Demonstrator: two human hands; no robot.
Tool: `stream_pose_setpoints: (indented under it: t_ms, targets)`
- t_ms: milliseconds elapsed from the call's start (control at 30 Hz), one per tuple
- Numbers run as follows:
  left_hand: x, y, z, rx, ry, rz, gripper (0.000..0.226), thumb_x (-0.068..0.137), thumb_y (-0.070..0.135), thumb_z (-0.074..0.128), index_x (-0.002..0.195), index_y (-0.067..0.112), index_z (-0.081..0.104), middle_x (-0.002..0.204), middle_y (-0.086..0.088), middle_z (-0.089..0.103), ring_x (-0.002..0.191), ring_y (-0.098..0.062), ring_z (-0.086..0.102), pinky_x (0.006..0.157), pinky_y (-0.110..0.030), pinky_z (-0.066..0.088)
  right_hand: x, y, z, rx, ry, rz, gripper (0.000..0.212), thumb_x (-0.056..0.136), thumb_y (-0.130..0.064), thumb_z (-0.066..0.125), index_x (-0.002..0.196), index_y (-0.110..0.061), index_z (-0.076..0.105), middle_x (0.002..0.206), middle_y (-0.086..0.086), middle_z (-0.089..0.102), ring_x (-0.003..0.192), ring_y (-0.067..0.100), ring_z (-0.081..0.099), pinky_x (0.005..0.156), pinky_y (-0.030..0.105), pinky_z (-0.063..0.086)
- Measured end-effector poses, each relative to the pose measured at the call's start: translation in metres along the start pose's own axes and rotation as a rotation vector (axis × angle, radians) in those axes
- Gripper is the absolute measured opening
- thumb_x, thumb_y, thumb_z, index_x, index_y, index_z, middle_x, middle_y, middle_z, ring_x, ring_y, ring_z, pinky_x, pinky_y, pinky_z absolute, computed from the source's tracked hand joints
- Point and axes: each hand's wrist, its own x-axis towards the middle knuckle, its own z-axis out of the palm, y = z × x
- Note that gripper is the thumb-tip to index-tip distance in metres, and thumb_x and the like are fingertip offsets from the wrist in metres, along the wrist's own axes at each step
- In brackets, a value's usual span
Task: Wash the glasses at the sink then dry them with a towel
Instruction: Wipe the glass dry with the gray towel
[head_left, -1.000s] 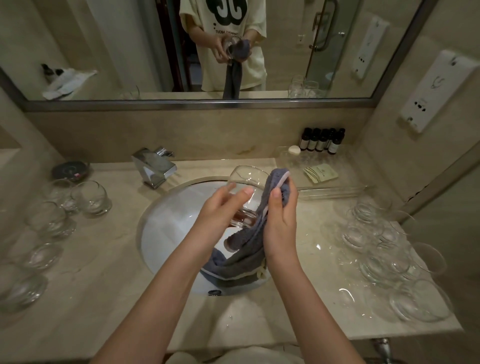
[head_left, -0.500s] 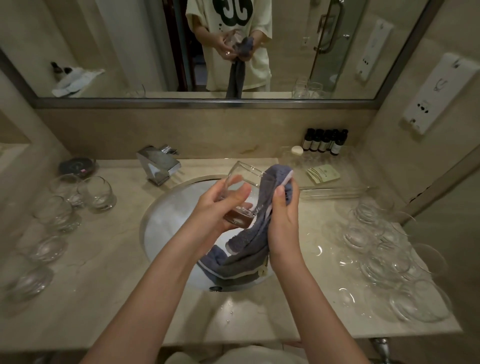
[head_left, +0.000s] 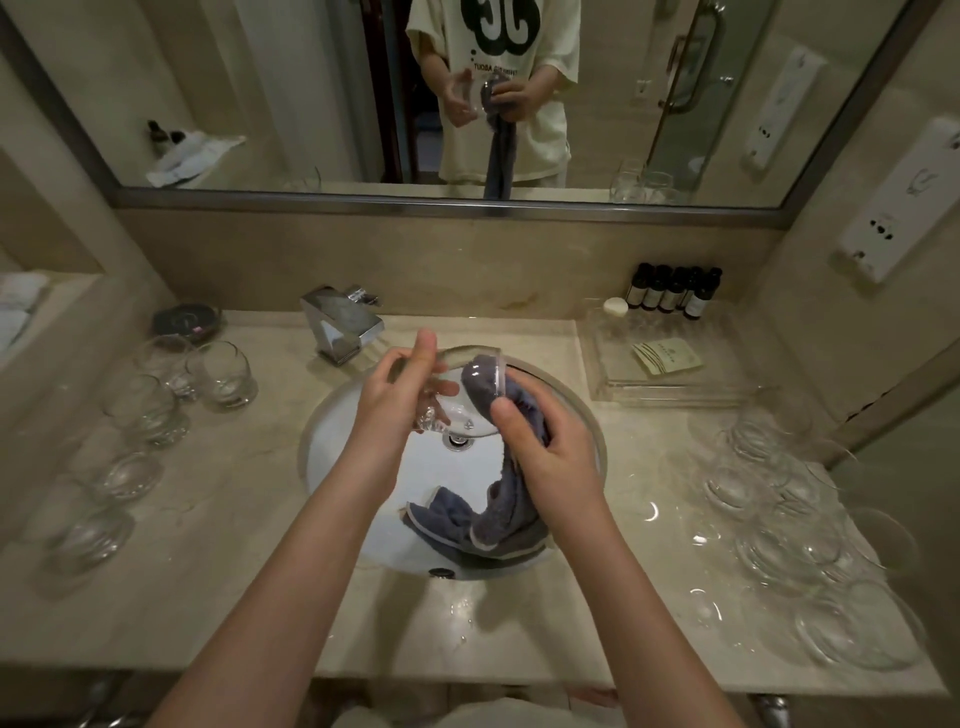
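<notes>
Hands first: your left hand (head_left: 400, 400) holds one clear glass (head_left: 457, 395) on its side above the sink (head_left: 332, 467), fingers curled round its base and thumb up along the wall. Your right hand (head_left: 550, 457) grips one grey towel (head_left: 498, 514), and a bunch of it is pushed into the mouth of the glass. The rest of the towel hangs down into the white basin, its end folded near the front edge. Both of your forearms reach forward and meet over the basin.

On the desk (head_left: 234, 571) to the left stand six glasses (head_left: 223, 374), as far as you can count them. To the right is a bigger group of glasses (head_left: 810, 519), close together and overlapping; their number I cannot tell. The desk there is wet with drops.

Behind the sink is one chrome faucet (head_left: 340, 325). Far right, five dark small bottles (head_left: 672, 291) stand in a row behind a clear tray (head_left: 670, 364). The mirror (head_left: 311, 104) covers the wall above.
</notes>
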Motion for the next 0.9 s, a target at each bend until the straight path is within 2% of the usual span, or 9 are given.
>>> stream_pose_setpoints:
  t_ms: [133,233,333,467,567,667,733,800,900]
  targets:
    - [0.006,0.009,0.004,0.189,-0.017,0.143,0.028,0.093,0.04,0.059,0.082,0.015,0.064,0.078,0.004,0.071,0.077,-0.012,0.065,0.073,-0.026,0.05,-0.001,0.001,0.006,-0.011,-0.147,0.082,0.04,0.067,-0.05,0.072,0.105,-0.041,0.066,0.101,-0.015,0.073,0.099,0.0,0.066,0.085,0.015,0.047]
    - [0.01,0.017,0.01,0.418,-0.079,0.287,0.032,0.086,0.044,0.062,0.073,0.014,0.065,0.061,0.011,0.066,0.062,-0.004,0.061,0.064,-0.02,0.046,-0.001,0.004,0.009,0.01,-0.197,0.11,0.032,0.07,-0.033,0.078,0.099,-0.04,0.069,0.091,-0.012,0.074,0.091,0.004,0.067,0.083,0.02,0.05]
    - [0.01,0.016,0.014,0.486,-0.093,0.391,0.031,0.08,0.043,0.057,0.073,0.013,0.065,0.061,0.004,0.064,0.057,-0.004,0.061,0.061,-0.024,0.046,0.002,0.007,0.005,0.096,-0.218,0.169,0.031,0.068,-0.037,0.078,0.099,-0.034,0.073,0.095,-0.005,0.074,0.095,0.012,0.068,0.091,0.032,0.051]
    - [0.011,-0.001,0.008,0.472,-0.138,0.637,0.029,0.085,0.04,0.053,0.078,0.014,0.061,0.068,0.001,0.063,0.067,-0.022,0.066,0.062,-0.033,0.049,0.007,0.005,-0.006,0.227,-0.286,0.316,0.058,0.077,-0.063,0.065,0.104,-0.012,0.072,0.097,0.005,0.072,0.097,0.016,0.066,0.093,0.032,0.049]
    - [0.015,-0.015,0.0,0.51,-0.174,0.902,0.031,0.09,0.032,0.048,0.084,0.005,0.063,0.071,0.002,0.062,0.068,-0.013,0.062,0.06,-0.026,0.047,0.007,0.003,-0.011,0.222,-0.279,0.4,0.064,0.088,-0.065,0.047,0.104,-0.008,0.072,0.095,0.01,0.074,0.093,0.018,0.068,0.09,0.033,0.05]
    - [0.017,-0.016,0.001,0.397,-0.252,0.669,0.041,0.09,0.044,0.043,0.084,0.009,0.064,0.075,0.005,0.066,0.076,-0.003,0.064,0.071,-0.019,0.046,0.006,0.006,-0.005,0.126,-0.178,0.387,0.046,0.088,-0.056,0.05,0.085,-0.019,0.077,0.09,0.01,0.075,0.089,0.018,0.069,0.09,0.038,0.051]
    - [0.016,-0.004,0.002,0.385,-0.261,0.225,0.054,0.09,0.061,0.039,0.085,0.015,0.067,0.08,-0.002,0.071,0.077,-0.019,0.067,0.071,-0.031,0.051,0.006,0.009,-0.002,0.049,-0.112,0.332,0.049,0.085,-0.063,0.05,0.081,-0.022,0.078,0.088,0.007,0.076,0.089,0.019,0.07,0.089,0.039,0.051]
    - [0.016,0.006,0.003,0.474,-0.29,-0.187,0.059,0.092,0.068,0.035,0.088,0.017,0.064,0.072,-0.003,0.069,0.059,-0.022,0.062,0.054,-0.027,0.046,0.006,0.014,-0.002,-0.089,-0.135,0.243,0.07,0.08,-0.075,0.045,0.091,-0.012,0.076,0.089,0.012,0.074,0.091,0.027,0.068,0.089,0.044,0.051]
    - [0.014,0.002,0.01,0.555,-0.163,-0.077,0.047,0.094,0.061,0.043,0.081,0.021,0.062,0.067,0.007,0.06,0.057,-0.015,0.052,0.051,-0.024,0.039,0.007,0.009,-0.004,-0.1,-0.153,0.261,0.06,0.086,-0.071,0.042,0.088,-0.024,0.078,0.086,-0.001,0.076,0.092,0.011,0.069,0.087,0.03,0.052]
